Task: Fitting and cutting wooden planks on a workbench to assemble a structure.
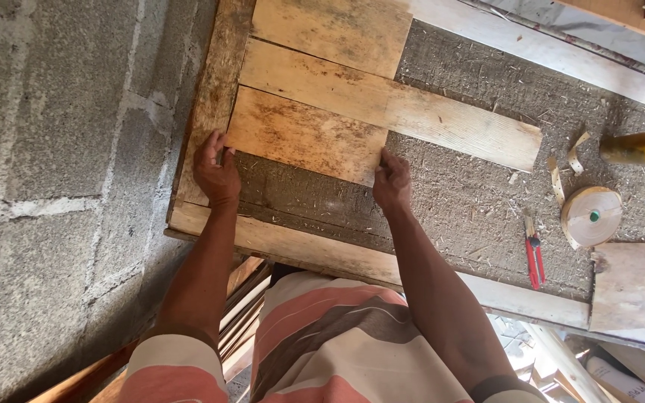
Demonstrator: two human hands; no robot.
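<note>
On desk: rough grey desk [472,201], sawdust-strewn, wood-framed
Hands: left hand [216,173], right hand [391,183] pressing short plank [304,134] edges, not clenched
Left side: block wall [61,186]

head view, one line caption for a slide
Left hand and right hand press a short wooden board onto a workbench.

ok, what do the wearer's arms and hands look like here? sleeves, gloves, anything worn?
Both hands are bare: no gloves on the left hand or the right hand, and no rings or watch show. The forearms are uncovered up to short sleeves. The shirt has broad horizontal stripes in salmon pink, cream and brown; the right sleeve ends in a dark band, the left in a brown one.
</note>
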